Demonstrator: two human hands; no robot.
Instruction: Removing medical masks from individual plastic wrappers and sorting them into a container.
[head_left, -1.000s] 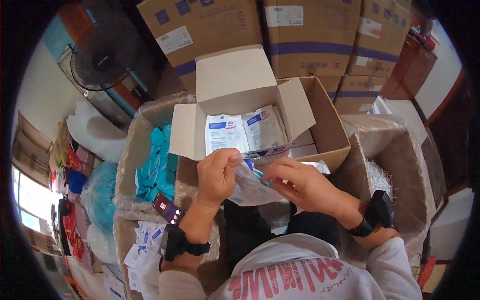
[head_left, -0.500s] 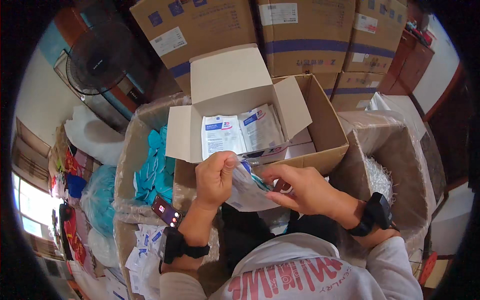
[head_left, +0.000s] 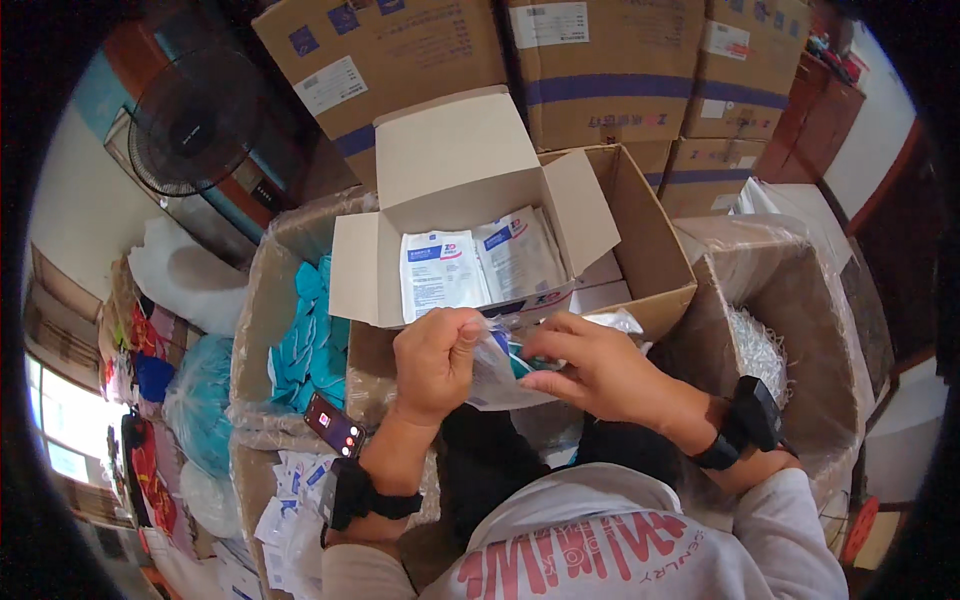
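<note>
A clear and white plastic pouch (head_left: pixel 493 372) hangs between my hands above my lap. My left hand (head_left: pixel 435 362) is closed on its upper left edge, thumb over the film. The fingers of my right hand (head_left: pixel 590 365) are curled at the pouch's mouth, around a teal folded piece (head_left: pixel 517 362) that shows partly inside. How firmly they grip that piece is partly hidden. Just beyond my hands stands an open white carton (head_left: pixel 455 155), with printed white sachets (head_left: pixel 440 275) standing upright in rows.
The carton rests on a larger brown box (head_left: pixel 660 260). Left, a plastic-lined box holds teal pieces (head_left: pixel 305 335); below it are loose packets (head_left: pixel 290 500) and a phone (head_left: pixel 333 425). Right, a lined box holds thin white strips (head_left: pixel 757 360). Stacked cartons (head_left: pixel 610 90) and a fan (head_left: pixel 190 130) stand behind.
My right hand has moved slightly left, its fingers now further into the pouch's mouth. The pouch's mouth has spread wider, and my left hand has shifted slightly right.
</note>
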